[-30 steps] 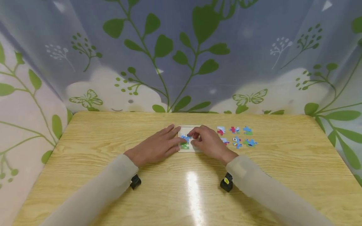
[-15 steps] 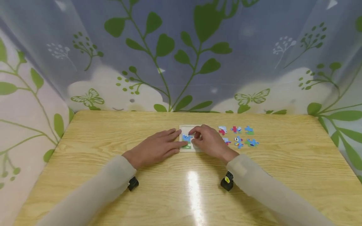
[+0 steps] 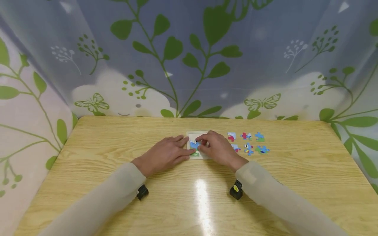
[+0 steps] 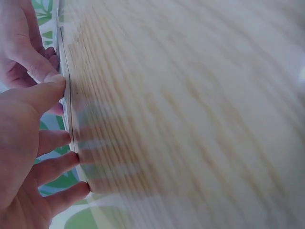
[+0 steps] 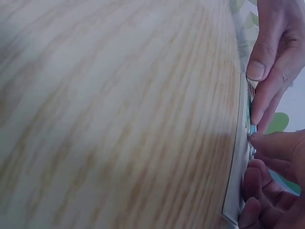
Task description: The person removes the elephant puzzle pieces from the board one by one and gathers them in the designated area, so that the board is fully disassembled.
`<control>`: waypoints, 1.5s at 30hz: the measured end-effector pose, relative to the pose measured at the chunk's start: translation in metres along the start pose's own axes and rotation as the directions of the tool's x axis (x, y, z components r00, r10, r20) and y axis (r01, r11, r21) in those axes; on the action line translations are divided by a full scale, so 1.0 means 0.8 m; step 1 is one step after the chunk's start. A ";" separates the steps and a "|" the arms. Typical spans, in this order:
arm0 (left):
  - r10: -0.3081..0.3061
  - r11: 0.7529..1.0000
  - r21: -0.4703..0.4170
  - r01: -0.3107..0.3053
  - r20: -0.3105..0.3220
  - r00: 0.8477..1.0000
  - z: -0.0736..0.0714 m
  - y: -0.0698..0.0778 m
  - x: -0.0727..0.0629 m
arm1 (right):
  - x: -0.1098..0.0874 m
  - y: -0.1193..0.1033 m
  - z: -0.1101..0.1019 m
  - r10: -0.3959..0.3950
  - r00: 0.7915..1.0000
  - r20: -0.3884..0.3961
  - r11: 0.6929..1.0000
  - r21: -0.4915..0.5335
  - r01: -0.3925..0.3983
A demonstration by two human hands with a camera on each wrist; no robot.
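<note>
A small pale jigsaw tray (image 3: 201,158) lies on the table between both hands. Inside its left part are a green piece (image 3: 195,154) at the near side and a blue jigsaw piece (image 3: 193,145) beyond it. My left hand (image 3: 165,151) lies palm down with straight fingers, fingertips at the tray's left edge and the thumb reaching over onto the pieces. My right hand (image 3: 220,149) comes in from the right, thumb and index finger pinching the blue piece at its right side. Its other fingers are curled above the tray, covering the tray's right part.
Right of the tray lie several loose jigsaw pieces in two rows, among them a red and white one (image 3: 246,135), a blue and green one (image 3: 260,137) and a blue one with an eye (image 3: 248,149). A patterned curtain (image 3: 189,65) hangs behind the wooden table (image 3: 118,131).
Both hands keep nearly the same place. The right thumb and index finger shift slightly left at the blue piece, while the left thumb stays on the pieces.
</note>
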State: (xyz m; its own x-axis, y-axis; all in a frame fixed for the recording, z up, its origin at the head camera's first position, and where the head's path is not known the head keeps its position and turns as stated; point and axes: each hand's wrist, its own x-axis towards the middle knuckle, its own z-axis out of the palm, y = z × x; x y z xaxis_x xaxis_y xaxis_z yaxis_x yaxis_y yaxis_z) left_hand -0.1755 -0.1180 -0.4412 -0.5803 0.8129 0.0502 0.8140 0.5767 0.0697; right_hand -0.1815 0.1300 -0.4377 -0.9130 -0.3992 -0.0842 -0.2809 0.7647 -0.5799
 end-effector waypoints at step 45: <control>0.010 1.000 0.018 -0.009 -0.038 0.999 0.006 -0.002 -0.003 | 0.008 0.008 -0.003 -0.041 0.999 0.016 0.975 0.219 0.037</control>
State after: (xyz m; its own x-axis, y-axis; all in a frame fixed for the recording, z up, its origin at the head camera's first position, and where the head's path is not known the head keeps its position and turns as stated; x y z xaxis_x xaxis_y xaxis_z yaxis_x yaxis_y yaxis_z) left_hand -0.1751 -0.1203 -0.4462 -0.5730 0.8148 0.0883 0.8195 0.5708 0.0508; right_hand -0.1895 0.1334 -0.4400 -0.8957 -0.4386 -0.0732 -0.2426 0.6199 -0.7462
